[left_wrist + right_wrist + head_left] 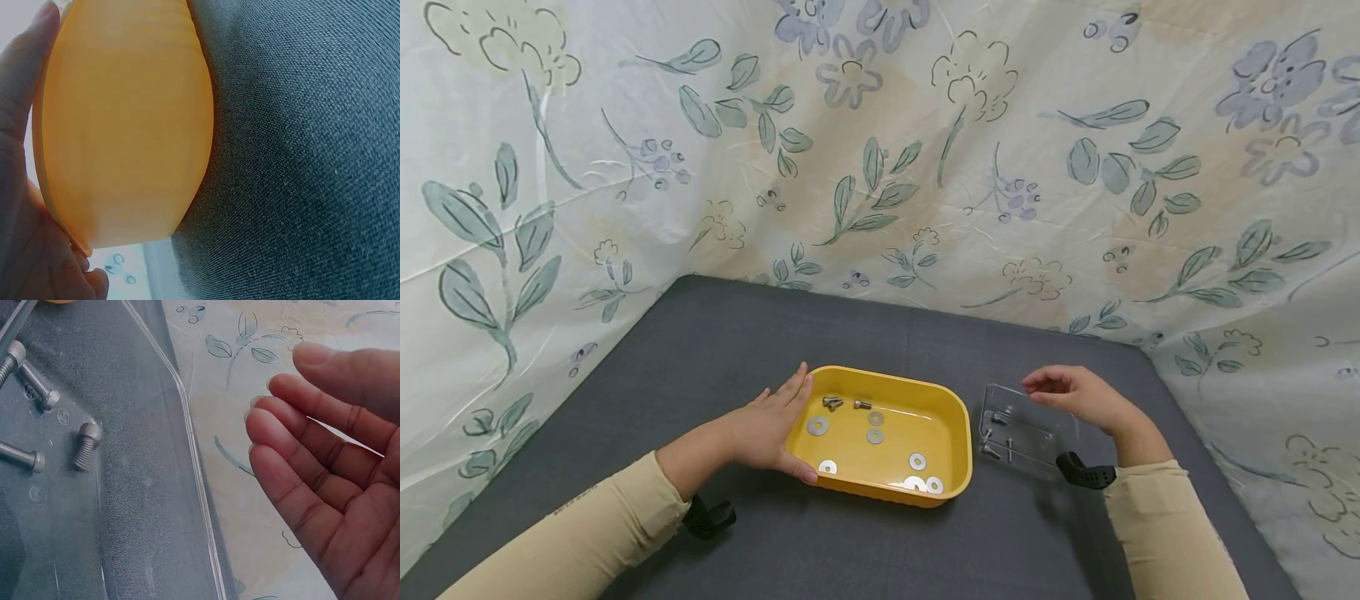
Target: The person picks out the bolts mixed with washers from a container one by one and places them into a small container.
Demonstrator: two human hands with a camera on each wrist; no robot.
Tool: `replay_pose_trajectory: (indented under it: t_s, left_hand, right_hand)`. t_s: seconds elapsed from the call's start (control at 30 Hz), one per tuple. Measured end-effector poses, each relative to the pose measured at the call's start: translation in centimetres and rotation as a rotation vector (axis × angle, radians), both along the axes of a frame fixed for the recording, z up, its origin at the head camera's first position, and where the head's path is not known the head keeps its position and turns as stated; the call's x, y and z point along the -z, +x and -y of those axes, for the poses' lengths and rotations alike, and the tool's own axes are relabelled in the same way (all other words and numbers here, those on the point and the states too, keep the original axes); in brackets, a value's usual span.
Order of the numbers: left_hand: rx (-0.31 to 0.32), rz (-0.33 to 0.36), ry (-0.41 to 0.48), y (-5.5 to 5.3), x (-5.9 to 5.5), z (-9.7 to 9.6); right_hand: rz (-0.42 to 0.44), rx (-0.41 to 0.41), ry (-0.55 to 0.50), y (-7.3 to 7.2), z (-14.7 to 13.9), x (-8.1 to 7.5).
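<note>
A yellow tray stands in the middle of the table, with several flat metal washers and a few socket-head screws in it. My left hand rests spread against the tray's left end, thumb by the front rim and straight fingers along the far left corner. To the tray's right is a clear plastic box holding several screws. Over the box's far right part hovers my right hand, fingers loosely bent; the right wrist view shows nothing between its thumb and fingertips.
Dark grey cloth covers the table under both containers. A floral curtain hangs along the back and both sides. A black wrist device sits beneath my right wrist, close to the clear box's near right side.
</note>
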State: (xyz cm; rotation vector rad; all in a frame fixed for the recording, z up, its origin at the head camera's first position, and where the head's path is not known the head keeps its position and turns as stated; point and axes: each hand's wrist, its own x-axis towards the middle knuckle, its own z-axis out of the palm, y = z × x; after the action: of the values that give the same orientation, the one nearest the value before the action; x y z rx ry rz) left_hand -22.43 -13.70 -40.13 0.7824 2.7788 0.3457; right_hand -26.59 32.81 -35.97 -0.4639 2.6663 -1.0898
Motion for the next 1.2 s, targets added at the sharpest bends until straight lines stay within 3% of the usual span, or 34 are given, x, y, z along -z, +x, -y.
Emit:
replay_pose_trajectory:
  t_s: [0.57, 0.87, 1.2]
  left_hand:
    - [-0.002, 0.01, -0.008, -0.1, 0.1, 0.1]
    - [-0.006, 0.001, -0.011, -0.2, 0.4, 0.1]
    - [-0.002, -0.017, -0.01, -0.2, 0.4, 0.1]
  right_hand:
    - [-0.037, -0.058, 0.0, -1.2, 2.0, -1.4]
    - [-0.022, -0.098, -0.028, -2.6, 4.8, -2.5]
    - [-0.034, -0.217, -0.042, -3.6, 8.8, -3.0]
